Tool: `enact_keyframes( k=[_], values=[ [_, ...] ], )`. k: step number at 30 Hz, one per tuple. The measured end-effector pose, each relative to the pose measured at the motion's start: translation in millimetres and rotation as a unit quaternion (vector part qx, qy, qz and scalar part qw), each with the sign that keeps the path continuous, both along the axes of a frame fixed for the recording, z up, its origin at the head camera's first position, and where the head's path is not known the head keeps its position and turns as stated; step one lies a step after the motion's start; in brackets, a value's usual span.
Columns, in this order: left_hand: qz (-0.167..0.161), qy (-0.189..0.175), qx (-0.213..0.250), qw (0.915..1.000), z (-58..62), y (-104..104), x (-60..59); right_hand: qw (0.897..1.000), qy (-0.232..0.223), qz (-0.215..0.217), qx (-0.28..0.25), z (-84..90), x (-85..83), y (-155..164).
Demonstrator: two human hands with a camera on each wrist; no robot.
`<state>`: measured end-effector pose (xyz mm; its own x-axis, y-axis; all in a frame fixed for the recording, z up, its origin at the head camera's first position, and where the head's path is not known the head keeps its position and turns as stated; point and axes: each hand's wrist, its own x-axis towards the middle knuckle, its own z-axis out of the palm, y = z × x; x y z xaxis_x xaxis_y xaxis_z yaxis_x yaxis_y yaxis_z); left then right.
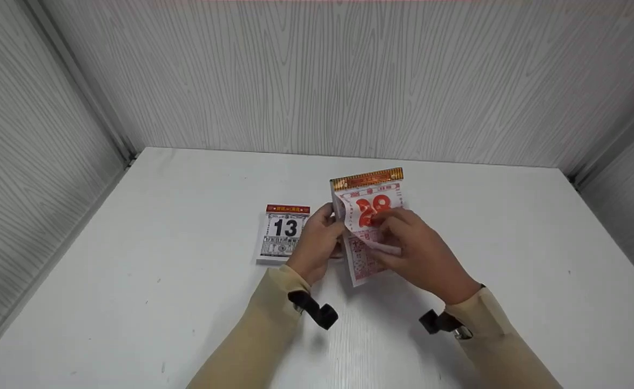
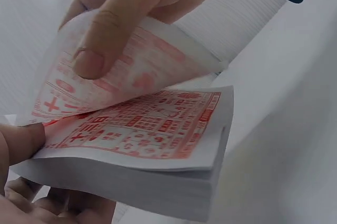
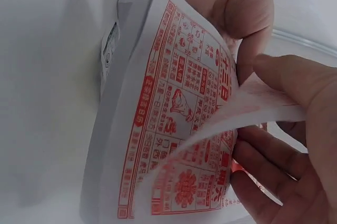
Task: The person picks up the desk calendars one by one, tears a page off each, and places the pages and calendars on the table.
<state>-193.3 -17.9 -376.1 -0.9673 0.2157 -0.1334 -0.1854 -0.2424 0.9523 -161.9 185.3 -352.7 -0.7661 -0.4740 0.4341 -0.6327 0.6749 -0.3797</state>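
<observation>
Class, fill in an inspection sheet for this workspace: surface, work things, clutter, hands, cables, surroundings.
Surface: white table, a few dark specks.
Work things: red-print tear-off calendar, top leaf lifted.
Clutter: second calendar showing 13, lying flat beside it.
Hands: left hand grips the pad's edge; right hand pinches the leaf.
Cables: nothing seen.
Surroundings: grey wood-grain panels on three sides.

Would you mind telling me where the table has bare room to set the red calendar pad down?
Bare table lies right of the red calendar pad, and along the back wall. Crowded: left hand, right hand and the 13 calendar.
</observation>
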Motion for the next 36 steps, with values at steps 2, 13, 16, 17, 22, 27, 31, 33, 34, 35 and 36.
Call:
enact_keyframes(
  k=[2, 13, 16, 17, 22, 27, 31, 33, 34, 35, 36],
  values=[
    [0.000, -0.005, -0.010, 0.9999, 0.5, -0.7, -1.2, 1.000, 0.006, 0.001, 0.013, -1.8, -1.4, -0.4],
    [0.026, -0.013, -0.008, 0.9996, 3.3, 0.0, -1.3, 0.996, 0.052, -0.034, 0.060, -12.2, -4.1, -3.5],
    [0.034, -0.013, 0.002, 0.9993, 3.7, -0.7, -0.5, 0.993, 0.074, -0.049, 0.072, -15.1, -4.5, -3.7],
    [0.039, -0.015, 0.007, 0.9991, 3.6, -0.6, -0.4, 0.992, 0.083, -0.052, 0.074, -15.5, -4.6, -3.7],
    [0.053, -0.015, 0.004, 0.9985, 3.9, -0.1, -0.5, 0.989, 0.126, -0.051, 0.052, -12.1, -4.9, -2.0],
    [0.043, 0.004, -0.045, 0.9981, 4.8, 1.3, 0.2, 0.993, 0.085, -0.035, -0.073, -4.7, -1.2, 3.5],
    [0.023, 0.022, -0.053, 0.9981, 4.6, 1.4, 1.5, 0.977, -0.016, -0.035, -0.209, 2.9, 4.6, 5.1],
    [0.018, 0.025, -0.049, 0.9983, 4.3, 0.8, 1.7, 0.968, -0.055, -0.053, -0.239, 6.7, 7.2, 4.1],
    [0.019, 0.023, -0.052, 0.9982, 4.1, 0.3, 1.9, 0.966, -0.067, -0.067, -0.240, 8.7, 8.1, 3.4],
    [0.021, 0.021, -0.054, 0.9981, 3.9, -0.1, 1.9, 0.966, -0.077, -0.079, -0.235, 10.4, 8.7, 2.7],
    [0.025, 0.019, -0.056, 0.9980, 3.7, -0.8, 1.9, 0.966, -0.087, -0.090, -0.228, 11.9, 8.9, 1.7]
  ],
)
